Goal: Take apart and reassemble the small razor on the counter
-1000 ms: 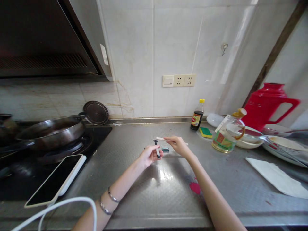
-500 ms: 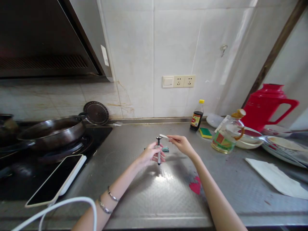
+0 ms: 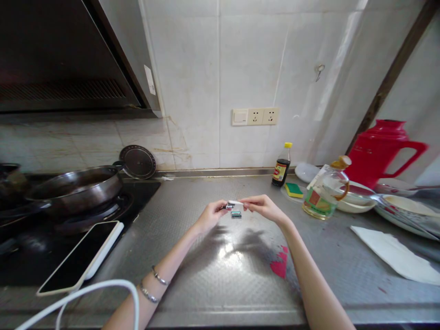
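My left hand (image 3: pixel 210 215), with two bracelets on its forearm, is closed on a slim device with black ends (image 3: pixel 227 207); the fingers cover much of it. A narrow white strip (image 3: pixel 235 202), perhaps a cover, is pinched by my right hand (image 3: pixel 263 207). Its left end is close to the device; I cannot tell whether they touch. Green-and-silver batteries (image 3: pixel 236 214) lie on the steel counter (image 3: pixel 192 284) just below and between the hands.
On the left are a phone (image 3: pixel 79 259), a white cable (image 3: pixel 99 288) and a pan (image 3: pixel 79 185) on the stove. To the right stand a sauce bottle (image 3: pixel 281 165), sponge (image 3: pixel 294 190), oil jug (image 3: pixel 321 197), red thermos (image 3: pixel 374 151) and dishes. A paper sheet (image 3: pixel 395 254) lies nearer.
My left hand has turned the device from upright to roughly level and moved slightly left. The white strip in my right hand is a little lower, and the batteries show more fully.
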`<state>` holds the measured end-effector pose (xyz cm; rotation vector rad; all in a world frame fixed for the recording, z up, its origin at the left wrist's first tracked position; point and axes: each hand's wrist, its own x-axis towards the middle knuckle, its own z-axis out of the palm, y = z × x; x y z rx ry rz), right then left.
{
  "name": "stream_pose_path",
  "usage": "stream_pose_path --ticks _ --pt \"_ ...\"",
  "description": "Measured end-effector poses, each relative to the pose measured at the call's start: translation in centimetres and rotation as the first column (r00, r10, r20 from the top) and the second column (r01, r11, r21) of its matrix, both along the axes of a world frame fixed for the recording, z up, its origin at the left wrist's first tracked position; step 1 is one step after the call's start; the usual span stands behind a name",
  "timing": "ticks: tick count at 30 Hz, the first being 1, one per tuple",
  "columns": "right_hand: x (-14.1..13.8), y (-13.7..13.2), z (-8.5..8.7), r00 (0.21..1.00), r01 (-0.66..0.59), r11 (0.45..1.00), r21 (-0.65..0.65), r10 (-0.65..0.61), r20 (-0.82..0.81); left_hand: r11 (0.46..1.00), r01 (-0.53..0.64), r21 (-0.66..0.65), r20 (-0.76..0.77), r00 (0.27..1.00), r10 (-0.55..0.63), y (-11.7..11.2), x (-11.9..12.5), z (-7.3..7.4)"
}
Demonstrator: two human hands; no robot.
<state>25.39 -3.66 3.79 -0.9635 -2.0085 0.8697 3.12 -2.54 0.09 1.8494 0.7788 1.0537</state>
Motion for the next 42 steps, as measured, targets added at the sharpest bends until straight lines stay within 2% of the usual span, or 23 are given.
stream_pose_path --ticks 4,9,13,18,23,28,31,34,37,42 --pt "0.1 0.0 -0.1 0.999 0.04 0.999 0.016 -0.04 0.01 1.0 0.013 0.024 -0.043 0.999 -0.012 0.1 0.0 -0.2" --pt "0.3 -0.1 0.1 0.998 -0.037 0.999 -0.006 0.038 0.054 1.0 -0.004 0.023 -0.09 0.996 0.006 0.0 -0.1 -0.2" --pt "0.4 -0.1 0.1 0.998 0.0 1.0 0.014 0.0 0.056 0.999 0.022 0.027 -0.109 0.994 -0.018 -0.1 0.0 -0.1" --pt "0.5 -0.2 0.2 0.994 -0.052 0.998 -0.019 0.053 0.097 1.0 0.007 0.017 -0.131 0.991 -0.005 -0.3 0.1 -0.2" --pt "0.6 0.0 0.0 0.999 0.014 1.0 -0.005 -0.014 0.044 0.998 0.053 -0.023 -0.093 0.994 -0.055 -0.5 0.3 -0.2" --pt "0.5 -0.2 0.2 0.999 -0.028 0.998 -0.048 0.029 0.018 0.994 0.096 -0.043 -0.069 0.993 -0.099 -1.0 0.5 0.4" --pt "0.4 -0.1 0.1 1.0 0.015 0.999 -0.039 -0.014 0.027 0.995 0.089 -0.036 -0.06 0.994 -0.091 -1.1 0.5 0.4" --pt "0.4 0.3 -0.3 0.992 0.123 0.992 -0.007 -0.123 -0.014 0.985 0.072 -0.155 -0.035 0.996 -0.078 -1.1 0.5 0.3" --pt "0.4 0.7 -0.7 0.975 0.203 0.979 0.022 -0.2 -0.095 0.927 0.072 -0.368 0.021 0.997 -0.069 -1.2 0.5 0.4" --pt "-0.1 0.8 -1.1 0.977 0.193 0.976 0.096 -0.183 -0.108 0.851 0.075 -0.52 0.11 0.994 -0.02 -1.8 0.7 0.8"
